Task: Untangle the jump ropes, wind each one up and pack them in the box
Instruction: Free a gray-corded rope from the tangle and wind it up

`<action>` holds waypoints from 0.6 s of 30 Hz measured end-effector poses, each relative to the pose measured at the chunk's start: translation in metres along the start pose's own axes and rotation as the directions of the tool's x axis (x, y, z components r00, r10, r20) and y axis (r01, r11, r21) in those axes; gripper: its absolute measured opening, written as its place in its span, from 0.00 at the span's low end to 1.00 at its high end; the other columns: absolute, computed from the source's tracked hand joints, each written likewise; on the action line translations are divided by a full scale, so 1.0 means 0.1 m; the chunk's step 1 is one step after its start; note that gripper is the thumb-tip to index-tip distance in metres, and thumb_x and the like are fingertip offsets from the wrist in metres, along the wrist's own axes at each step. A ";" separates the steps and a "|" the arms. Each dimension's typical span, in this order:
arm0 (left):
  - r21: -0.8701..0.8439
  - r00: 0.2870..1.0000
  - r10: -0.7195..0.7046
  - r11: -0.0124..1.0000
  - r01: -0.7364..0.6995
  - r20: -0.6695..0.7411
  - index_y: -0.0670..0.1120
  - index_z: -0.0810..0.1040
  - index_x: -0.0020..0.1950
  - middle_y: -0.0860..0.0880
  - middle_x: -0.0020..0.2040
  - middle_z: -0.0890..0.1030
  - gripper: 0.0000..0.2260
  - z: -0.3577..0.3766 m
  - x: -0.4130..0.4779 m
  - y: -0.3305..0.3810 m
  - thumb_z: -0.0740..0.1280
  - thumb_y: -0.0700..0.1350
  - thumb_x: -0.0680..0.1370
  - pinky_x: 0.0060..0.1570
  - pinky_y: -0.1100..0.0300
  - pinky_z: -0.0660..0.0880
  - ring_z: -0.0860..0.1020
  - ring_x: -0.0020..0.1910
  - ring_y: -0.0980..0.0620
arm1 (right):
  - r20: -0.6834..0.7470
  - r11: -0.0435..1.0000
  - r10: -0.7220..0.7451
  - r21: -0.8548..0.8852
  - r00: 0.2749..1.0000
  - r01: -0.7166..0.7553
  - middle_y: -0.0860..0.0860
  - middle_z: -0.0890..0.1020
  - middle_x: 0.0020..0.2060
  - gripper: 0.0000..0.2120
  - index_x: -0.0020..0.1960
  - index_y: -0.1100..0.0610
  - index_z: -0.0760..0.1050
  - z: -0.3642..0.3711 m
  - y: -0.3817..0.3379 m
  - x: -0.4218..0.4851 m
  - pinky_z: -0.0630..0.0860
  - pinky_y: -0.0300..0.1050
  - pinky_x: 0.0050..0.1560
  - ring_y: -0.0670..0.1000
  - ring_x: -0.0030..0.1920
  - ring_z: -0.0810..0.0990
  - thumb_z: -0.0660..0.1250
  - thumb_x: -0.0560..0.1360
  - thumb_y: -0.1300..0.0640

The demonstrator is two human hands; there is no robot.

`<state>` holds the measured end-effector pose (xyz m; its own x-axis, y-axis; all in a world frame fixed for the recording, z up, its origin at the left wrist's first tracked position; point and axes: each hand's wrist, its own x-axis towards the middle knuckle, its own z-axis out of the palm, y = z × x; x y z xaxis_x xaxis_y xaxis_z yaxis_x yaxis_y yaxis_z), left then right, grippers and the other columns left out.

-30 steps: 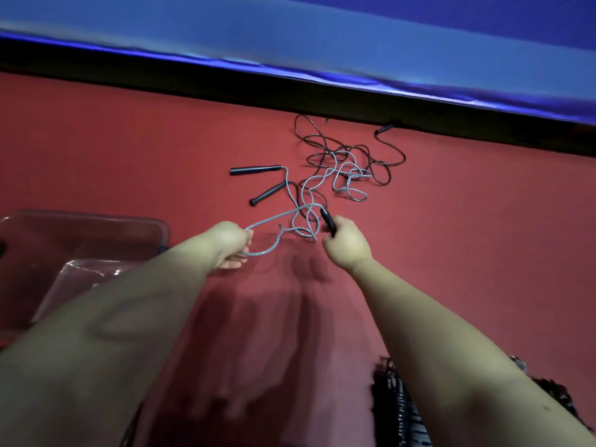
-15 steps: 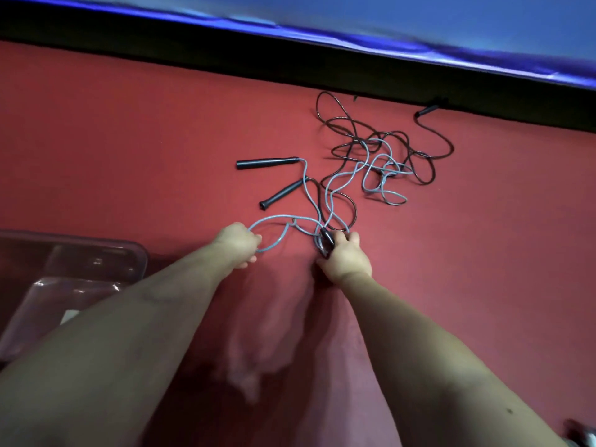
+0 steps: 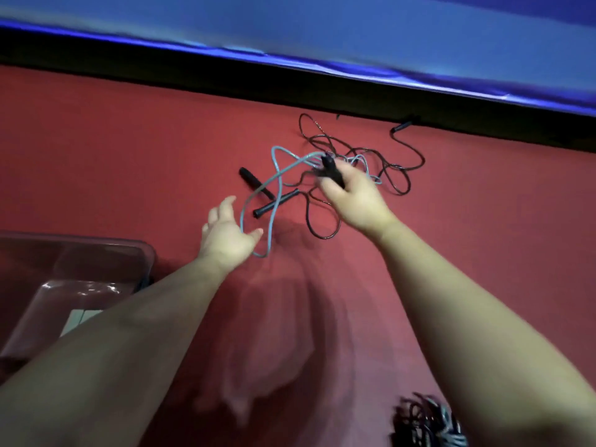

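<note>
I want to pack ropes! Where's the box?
The clear box sits at the left edge of the head view, just left of the left hand.

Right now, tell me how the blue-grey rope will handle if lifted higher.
Likely floppy: the blue-grey rope sags in loose loops between the right hand, gripping a black handle, and the open left hand. Probably light: it is thin. It may snag where it crosses the black rope.
</note>
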<state>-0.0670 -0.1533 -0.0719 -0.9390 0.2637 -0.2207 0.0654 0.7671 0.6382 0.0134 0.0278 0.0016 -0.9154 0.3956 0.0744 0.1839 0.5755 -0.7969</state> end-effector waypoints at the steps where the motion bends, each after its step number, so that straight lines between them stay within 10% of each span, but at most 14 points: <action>1: -0.028 0.997 0.062 0.998 -0.063 -0.042 0.48 0.58 0.76 0.43 0.73 0.63 0.37 -0.09 -0.04 0.11 0.73 0.48 0.71 0.70 0.54 0.59 0.63 0.71 0.41 | 0.042 0.998 -0.050 -0.038 0.998 0.052 0.44 0.76 0.35 0.05 0.51 0.53 0.76 -0.18 -0.19 0.00 0.69 0.41 0.43 0.43 0.37 0.72 0.62 0.76 0.58; 5: -0.023 0.974 0.228 0.973 -0.228 0.003 0.52 0.59 0.76 0.45 0.74 0.63 0.39 -0.36 -0.12 0.56 0.75 0.51 0.69 0.72 0.53 0.58 0.60 0.73 0.45 | 0.082 0.979 -0.186 -0.072 0.979 0.191 0.56 0.77 0.37 0.10 0.49 0.60 0.77 -0.69 -0.80 -0.17 0.70 0.45 0.44 0.49 0.39 0.72 0.63 0.73 0.55; 11: -0.381 0.893 0.263 0.917 -0.115 0.364 0.48 0.78 0.55 0.50 0.51 0.80 0.10 -0.48 -0.74 0.91 0.67 0.50 0.77 0.55 0.63 0.67 0.76 0.53 0.52 | -0.081 0.959 -0.271 -0.111 0.959 0.262 0.62 0.77 0.39 0.16 0.46 0.61 0.76 -1.12 -1.43 -0.54 0.74 0.56 0.47 0.58 0.39 0.75 0.62 0.71 0.47; 18: -0.659 0.817 0.367 0.751 0.022 0.445 0.51 0.64 0.66 0.46 0.65 0.70 0.21 -0.09 -1.49 0.48 0.57 0.60 0.77 0.66 0.57 0.65 0.70 0.62 0.50 | -0.375 0.998 -0.044 -0.064 0.926 0.022 0.46 0.69 0.28 0.10 0.35 0.51 0.72 -1.54 -1.47 -0.83 0.64 0.42 0.36 0.47 0.29 0.67 0.60 0.74 0.55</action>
<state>0.0728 -0.1614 -0.0020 -0.5929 0.7571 -0.2744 -0.1939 0.1965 0.9611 0.1173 0.0208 0.2048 -0.7216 0.6093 0.3288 0.1865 0.6285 -0.7552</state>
